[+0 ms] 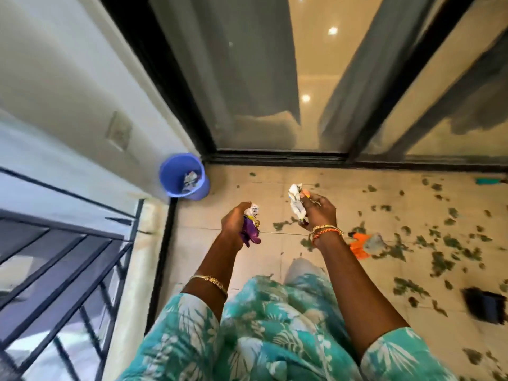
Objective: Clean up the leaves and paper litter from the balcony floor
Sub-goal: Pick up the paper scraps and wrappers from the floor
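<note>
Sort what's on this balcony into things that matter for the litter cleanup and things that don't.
Job: blue bin; purple wrapper in left hand; white paper in right hand; orange wrapper; leaves on the floor.

Not the job: railing; sliding glass door; dark object.

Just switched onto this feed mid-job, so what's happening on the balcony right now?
A person is picking litter off the balcony floor by hand. The left hand grips a crumpled purple wrapper with some white paper; the right hand holds crumpled white paper. Both are raised in front of the body, short of the blue bin in the corner, which already holds some paper. Green leaf bits and an orange scrap still lie across the tiles on the right.
</note>
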A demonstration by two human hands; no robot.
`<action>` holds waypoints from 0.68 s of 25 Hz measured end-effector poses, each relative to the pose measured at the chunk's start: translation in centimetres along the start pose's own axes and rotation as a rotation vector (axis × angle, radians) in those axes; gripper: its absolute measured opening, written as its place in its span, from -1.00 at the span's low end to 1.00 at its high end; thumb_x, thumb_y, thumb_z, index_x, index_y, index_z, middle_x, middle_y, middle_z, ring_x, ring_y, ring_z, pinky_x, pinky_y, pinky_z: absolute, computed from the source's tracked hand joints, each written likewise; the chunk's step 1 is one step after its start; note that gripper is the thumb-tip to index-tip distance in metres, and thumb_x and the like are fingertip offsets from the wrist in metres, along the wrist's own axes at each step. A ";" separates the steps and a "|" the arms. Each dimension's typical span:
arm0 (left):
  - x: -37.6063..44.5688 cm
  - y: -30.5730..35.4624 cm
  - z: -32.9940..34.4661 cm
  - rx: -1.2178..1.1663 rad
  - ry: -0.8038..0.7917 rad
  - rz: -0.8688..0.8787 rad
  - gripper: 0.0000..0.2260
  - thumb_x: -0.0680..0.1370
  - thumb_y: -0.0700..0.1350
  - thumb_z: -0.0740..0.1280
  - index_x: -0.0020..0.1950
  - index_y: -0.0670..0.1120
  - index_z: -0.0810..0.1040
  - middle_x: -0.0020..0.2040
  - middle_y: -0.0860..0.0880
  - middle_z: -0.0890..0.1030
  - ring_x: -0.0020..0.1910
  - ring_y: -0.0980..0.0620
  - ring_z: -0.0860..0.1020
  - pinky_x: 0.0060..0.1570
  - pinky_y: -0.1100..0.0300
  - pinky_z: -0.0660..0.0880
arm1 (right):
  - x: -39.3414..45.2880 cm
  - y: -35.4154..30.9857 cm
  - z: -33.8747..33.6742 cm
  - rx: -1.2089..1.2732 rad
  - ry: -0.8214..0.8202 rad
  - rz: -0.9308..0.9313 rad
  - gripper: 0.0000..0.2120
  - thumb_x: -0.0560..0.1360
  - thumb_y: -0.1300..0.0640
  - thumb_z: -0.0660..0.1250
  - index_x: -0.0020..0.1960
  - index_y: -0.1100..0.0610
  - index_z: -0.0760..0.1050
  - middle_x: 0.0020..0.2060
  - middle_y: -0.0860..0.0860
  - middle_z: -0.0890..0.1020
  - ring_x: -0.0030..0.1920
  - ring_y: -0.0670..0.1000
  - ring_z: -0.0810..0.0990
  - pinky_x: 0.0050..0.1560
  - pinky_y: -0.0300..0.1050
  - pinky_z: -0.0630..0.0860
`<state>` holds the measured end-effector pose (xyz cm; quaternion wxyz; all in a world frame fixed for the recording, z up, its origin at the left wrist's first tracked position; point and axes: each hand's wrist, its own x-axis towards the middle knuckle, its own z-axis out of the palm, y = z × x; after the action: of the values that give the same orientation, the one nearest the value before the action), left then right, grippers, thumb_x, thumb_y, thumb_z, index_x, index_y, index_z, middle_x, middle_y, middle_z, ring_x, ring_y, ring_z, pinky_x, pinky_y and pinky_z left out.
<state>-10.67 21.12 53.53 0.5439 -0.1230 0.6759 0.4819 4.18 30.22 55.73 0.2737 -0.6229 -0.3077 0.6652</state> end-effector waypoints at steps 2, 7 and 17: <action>0.6 0.6 -3.0 -0.097 0.023 -0.004 -0.81 0.48 -0.06 0.35 -0.20 -0.19 0.58 -0.40 -0.15 0.52 -0.60 -0.07 0.48 -0.51 0.20 0.43 | -0.5 0.9 3.6 -0.022 -0.102 0.088 -0.91 0.45 0.18 0.41 -0.15 0.06 0.50 -0.28 0.04 0.58 -0.34 -0.04 0.52 -0.47 -0.28 0.47; 4.4 4.8 -8.7 -0.270 0.076 -0.032 -0.86 0.47 -0.10 0.35 -0.16 -0.18 0.56 -0.34 -0.13 0.52 -0.58 -0.02 0.49 -0.61 0.31 0.39 | 1.8 2.6 14.0 0.064 -0.195 0.338 -0.93 0.48 0.26 0.32 -0.03 0.21 0.53 -0.29 0.10 0.56 -0.34 -0.02 0.49 -0.50 -0.30 0.45; 27.8 13.7 -19.8 -0.349 0.229 -0.037 -0.81 0.49 -0.11 0.30 -0.28 -0.11 0.64 -0.37 -0.12 0.54 -0.47 -0.06 0.51 -0.47 0.23 0.37 | 18.0 11.1 36.3 -0.320 -0.322 0.429 -0.90 0.48 0.20 0.35 -0.19 0.06 0.51 -0.29 0.05 0.58 -0.30 0.00 0.52 -0.36 -0.18 0.48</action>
<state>-42.88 22.41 35.82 0.4428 -0.2820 0.6370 0.5645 -33.12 33.85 36.80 -0.0268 -0.5953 -0.3096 0.7409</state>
